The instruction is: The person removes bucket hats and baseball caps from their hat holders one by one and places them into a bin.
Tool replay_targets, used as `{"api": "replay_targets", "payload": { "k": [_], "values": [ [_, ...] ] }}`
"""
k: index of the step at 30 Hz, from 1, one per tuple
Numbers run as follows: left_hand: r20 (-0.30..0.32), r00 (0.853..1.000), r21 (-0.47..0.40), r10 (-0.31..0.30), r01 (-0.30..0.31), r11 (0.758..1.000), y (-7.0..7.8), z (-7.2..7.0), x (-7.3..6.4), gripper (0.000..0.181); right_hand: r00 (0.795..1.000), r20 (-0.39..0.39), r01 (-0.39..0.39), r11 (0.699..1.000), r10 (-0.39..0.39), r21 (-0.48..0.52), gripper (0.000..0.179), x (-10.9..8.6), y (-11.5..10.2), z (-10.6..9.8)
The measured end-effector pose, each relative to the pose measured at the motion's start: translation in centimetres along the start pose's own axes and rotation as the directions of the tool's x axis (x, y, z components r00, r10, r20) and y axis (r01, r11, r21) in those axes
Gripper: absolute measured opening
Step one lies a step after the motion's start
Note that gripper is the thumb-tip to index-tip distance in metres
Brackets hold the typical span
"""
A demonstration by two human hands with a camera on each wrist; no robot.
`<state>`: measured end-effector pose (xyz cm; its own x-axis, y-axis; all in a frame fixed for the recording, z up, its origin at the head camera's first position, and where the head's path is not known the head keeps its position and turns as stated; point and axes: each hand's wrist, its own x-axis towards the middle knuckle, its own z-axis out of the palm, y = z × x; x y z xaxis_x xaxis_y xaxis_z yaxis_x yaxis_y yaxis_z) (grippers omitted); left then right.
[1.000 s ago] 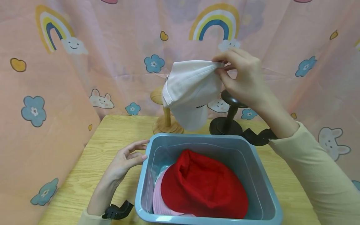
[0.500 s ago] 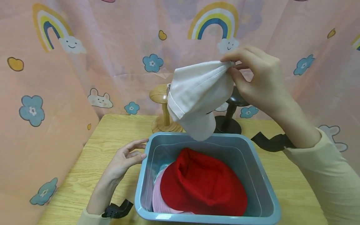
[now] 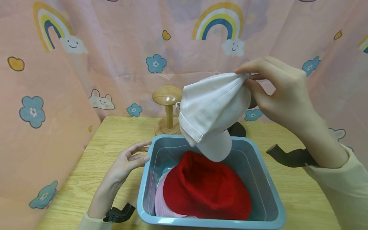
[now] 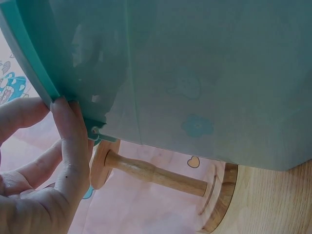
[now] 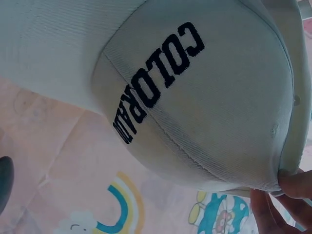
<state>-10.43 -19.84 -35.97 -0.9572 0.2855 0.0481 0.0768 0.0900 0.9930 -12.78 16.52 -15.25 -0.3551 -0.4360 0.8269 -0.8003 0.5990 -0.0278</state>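
Note:
A white baseball cap hangs crown up, brim slanting down, above a grey-blue plastic tub. My right hand pinches the top of its crown between thumb and fingers. Dark embroidered letters cross its front in the right wrist view. Inside the tub lies a red cap, partly covering a pink ribbed hat. My left hand holds the tub's left rim near the far corner, with thumb and fingertips at the lip. The undersides of the fingers are partly hidden in the head view.
Behind the tub stands a light wooden hat stand. A dark hat stand is mostly hidden by the white cap. All this rests on a wooden table before a pink patterned curtain.
My right hand has moved right, down and nearer with the white cap, whose brim now overlaps the tub's far part. My left hand stays at the rim.

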Motion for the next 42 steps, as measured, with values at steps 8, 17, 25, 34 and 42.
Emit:
{"api": "replay_targets", "payload": {
  "k": [8,17,25,34,42],
  "values": [
    [-0.007,1.0,0.005,-0.015,0.015,1.0,-0.2,-0.1,0.1,0.052,1.0,0.015,0.004,1.0,-0.004,0.011,0.034,-1.3,-0.6,-0.8],
    [-0.004,1.0,0.006,0.002,-0.002,1.0,-0.1,0.0,0.2,0.051,1.0,0.021,-0.013,0.998,0.012,0.055,0.032,-2.9,-0.8,-1.5],
    [0.008,1.0,-0.003,0.018,-0.018,1.0,-0.2,0.1,0.2,0.05,0.998,0.07,-0.007,0.999,0.005,0.039,0.031,-4.4,-1.1,-2.1],
    [-0.001,1.0,0.001,0.001,-0.001,1.0,-0.3,0.1,0.3,0.051,0.988,0.152,0.007,0.999,-0.015,0.049,0.039,-5.5,-0.9,-1.8],
    [-0.006,1.0,0.012,-0.007,0.007,1.0,-0.2,0.0,0.2,0.052,0.986,0.163,0.028,0.995,-0.045,0.1,0.04,-6.3,-0.7,-0.8]
  ]
}}
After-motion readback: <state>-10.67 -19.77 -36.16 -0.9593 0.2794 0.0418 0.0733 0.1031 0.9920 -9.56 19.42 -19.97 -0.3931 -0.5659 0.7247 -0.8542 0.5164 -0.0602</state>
